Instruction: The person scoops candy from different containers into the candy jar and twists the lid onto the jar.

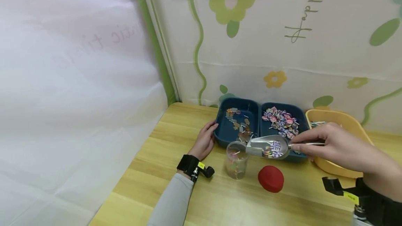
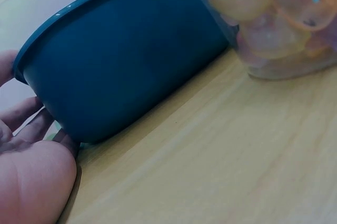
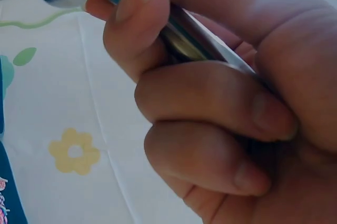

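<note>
While the left hand (image 1: 205,140) rests flat and relaxed against the blue tray (image 1: 235,123), the right hand (image 1: 329,144) grips the stiff metal scoop (image 1: 270,146) by its handle; its light, loose lollipop candies (image 1: 272,148) hang over the clear jar (image 1: 236,159).

- Your left hand (image 2: 31,182) fills the lower left corner, palm up toward the camera, fingers (image 2: 23,113) relaxed and reaching behind the dark blue tray (image 2: 131,56).
- The tray's outer wall rises just beside your palm, its rim curving across the top.
- A clear cup (image 2: 279,19) of pale, translucent sweets stands at the upper right, close against the tray.
- Both rest on the light wooden table (image 2: 221,161).
</note>
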The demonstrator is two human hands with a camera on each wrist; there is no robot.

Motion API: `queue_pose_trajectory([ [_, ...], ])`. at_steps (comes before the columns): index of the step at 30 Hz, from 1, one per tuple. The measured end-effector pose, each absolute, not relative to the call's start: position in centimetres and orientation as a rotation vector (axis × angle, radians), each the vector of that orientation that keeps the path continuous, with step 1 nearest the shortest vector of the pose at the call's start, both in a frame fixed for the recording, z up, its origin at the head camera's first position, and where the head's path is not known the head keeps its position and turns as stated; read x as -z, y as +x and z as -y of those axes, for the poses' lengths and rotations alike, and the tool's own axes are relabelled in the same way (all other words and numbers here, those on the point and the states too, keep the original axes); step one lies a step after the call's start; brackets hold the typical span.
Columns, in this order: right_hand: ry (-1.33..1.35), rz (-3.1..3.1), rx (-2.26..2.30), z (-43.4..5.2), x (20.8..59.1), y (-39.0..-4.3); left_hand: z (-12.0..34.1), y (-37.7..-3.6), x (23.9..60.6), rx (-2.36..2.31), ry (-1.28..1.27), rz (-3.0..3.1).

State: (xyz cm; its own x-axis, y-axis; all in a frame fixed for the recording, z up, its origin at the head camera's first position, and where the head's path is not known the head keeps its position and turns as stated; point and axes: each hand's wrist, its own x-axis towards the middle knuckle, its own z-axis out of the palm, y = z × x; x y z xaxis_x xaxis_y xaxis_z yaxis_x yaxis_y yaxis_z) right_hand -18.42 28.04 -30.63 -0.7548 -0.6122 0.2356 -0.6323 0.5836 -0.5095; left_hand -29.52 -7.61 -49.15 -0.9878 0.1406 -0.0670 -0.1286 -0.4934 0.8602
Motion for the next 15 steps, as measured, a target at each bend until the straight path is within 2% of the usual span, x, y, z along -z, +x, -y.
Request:
queue_pose_trajectory([
  [15, 1.014, 2.747, -0.827, -28.48, 30.77, -18.25, 7.48, -29.54, 49.03, -2.593, 0.004, -1.479],
])
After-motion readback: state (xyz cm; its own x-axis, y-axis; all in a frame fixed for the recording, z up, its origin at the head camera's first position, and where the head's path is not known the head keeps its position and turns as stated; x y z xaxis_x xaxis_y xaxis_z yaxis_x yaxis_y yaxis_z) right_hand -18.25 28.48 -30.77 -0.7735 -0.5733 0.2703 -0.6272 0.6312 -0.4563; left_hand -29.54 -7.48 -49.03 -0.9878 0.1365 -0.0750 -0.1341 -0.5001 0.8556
